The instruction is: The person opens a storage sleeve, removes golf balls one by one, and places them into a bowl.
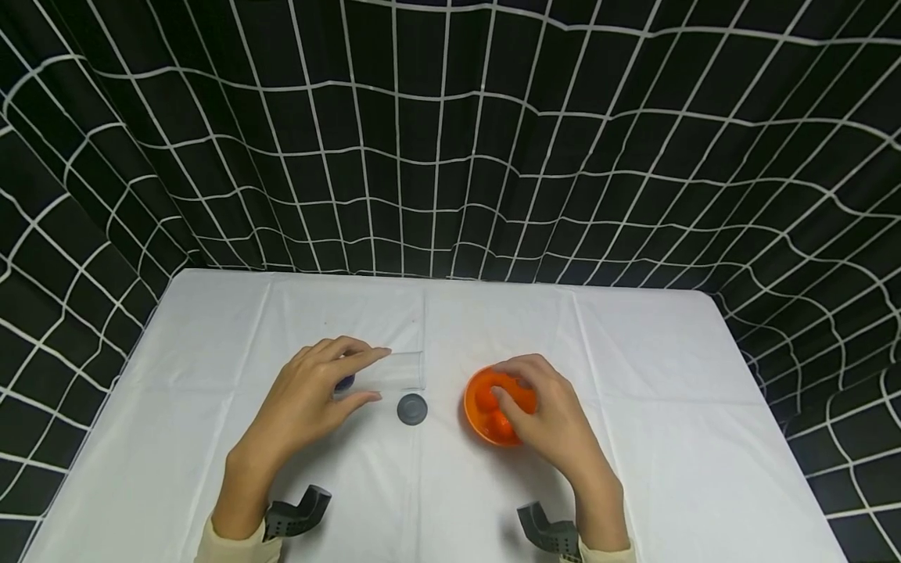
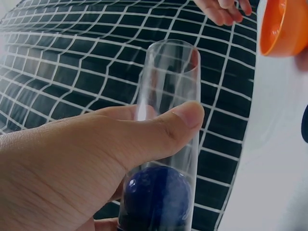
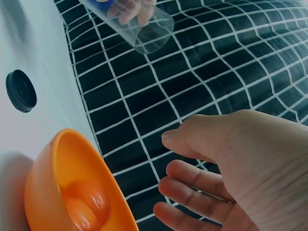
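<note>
My left hand [image 1: 376, 375] grips a clear plastic tube [image 1: 397, 371] that lies on its side on the white table [image 1: 232, 328]. The thumb [image 2: 187, 115] presses across the tube [image 2: 168, 72], and a dark blue ball [image 2: 155, 198] sits inside at the closed end. The tube's mouth points toward an orange bowl [image 1: 479, 399] that holds orange balls [image 3: 91, 204]. Over the bowl [image 3: 62, 187] hovers my right hand [image 1: 510, 395], with its fingers [image 3: 192, 178] loosely spread above the rim and holding nothing that I can see.
A small dark round cap [image 1: 411, 409] lies on the table between the tube and the bowl. A black cloth with a white grid [image 1: 450, 141] hangs behind and at both sides of the table.
</note>
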